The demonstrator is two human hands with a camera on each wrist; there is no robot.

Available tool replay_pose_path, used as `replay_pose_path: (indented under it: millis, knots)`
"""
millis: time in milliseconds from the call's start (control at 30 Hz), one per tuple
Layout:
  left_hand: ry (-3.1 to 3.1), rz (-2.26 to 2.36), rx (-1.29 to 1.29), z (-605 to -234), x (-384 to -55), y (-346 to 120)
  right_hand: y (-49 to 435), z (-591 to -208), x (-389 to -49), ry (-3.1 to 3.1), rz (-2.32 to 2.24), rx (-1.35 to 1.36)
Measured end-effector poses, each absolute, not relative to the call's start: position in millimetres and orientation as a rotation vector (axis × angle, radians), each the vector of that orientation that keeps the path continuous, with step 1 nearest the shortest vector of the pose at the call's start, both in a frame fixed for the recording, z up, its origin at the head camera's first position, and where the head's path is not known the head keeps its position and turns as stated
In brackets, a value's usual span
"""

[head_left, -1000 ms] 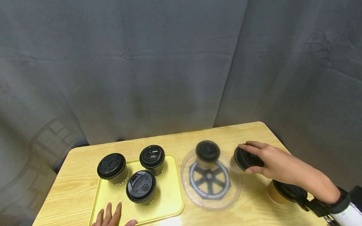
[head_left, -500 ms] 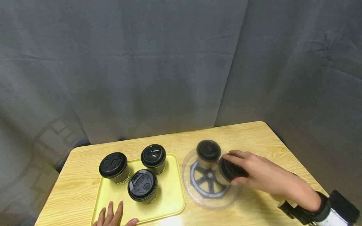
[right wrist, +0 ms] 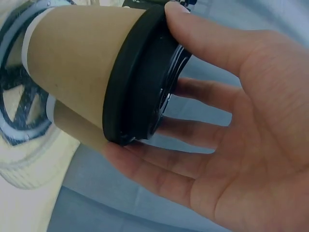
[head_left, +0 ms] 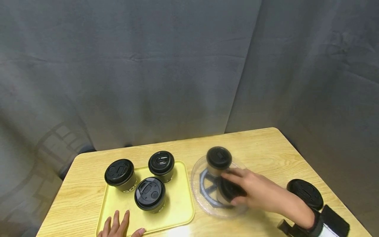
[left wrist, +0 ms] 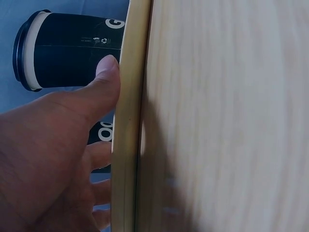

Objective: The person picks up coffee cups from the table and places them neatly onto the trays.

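Observation:
My right hand grips a brown paper cup by its black lid, thumb on one side and fingers on the other. That cup is over the clear round turntable; whether its base touches cannot be told. Beside it, a second lidded brown cup stands on the turntable's far part. My left hand rests at the near edge of the yellow tray, fingers spread and fairly straight. Nearest to it on the tray is a dark lidded cup.
Two more dark lidded cups stand toward the tray's back. Another black-lidded cup is at the right, partly behind my right forearm. The wooden table ends at a grey curtain.
My right hand has carried the brown cup leftward from beside the turntable to over it. The left hand stays on the tray. Behind the right forearm, the far-right cup's lid shows again.

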State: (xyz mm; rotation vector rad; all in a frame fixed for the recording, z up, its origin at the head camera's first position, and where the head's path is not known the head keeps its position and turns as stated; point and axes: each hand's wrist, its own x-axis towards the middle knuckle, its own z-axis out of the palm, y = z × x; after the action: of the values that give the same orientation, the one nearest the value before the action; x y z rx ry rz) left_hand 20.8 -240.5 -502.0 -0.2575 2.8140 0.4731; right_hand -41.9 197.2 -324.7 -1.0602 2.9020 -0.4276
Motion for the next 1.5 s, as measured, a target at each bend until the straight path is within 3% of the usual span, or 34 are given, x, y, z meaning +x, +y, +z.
replay_pose_path:
  millis: [433, 967, 1500]
  knots:
    - [2.913, 0.48, -0.247, -497.4, 38.7, -235.4, 190.6, -342.8, -33.6, 2.878, -0.516, -0.823]
    - [2.972, 0.476, -0.306, -485.0, 51.5, -223.0, 189.3, -356.5, -18.3, 3.004, -0.618, -0.746]
    - [2.921, 0.532, -0.216, -456.1, 34.2, -220.1, 189.4, -360.2, -34.0, 2.991, -0.72, -0.697]
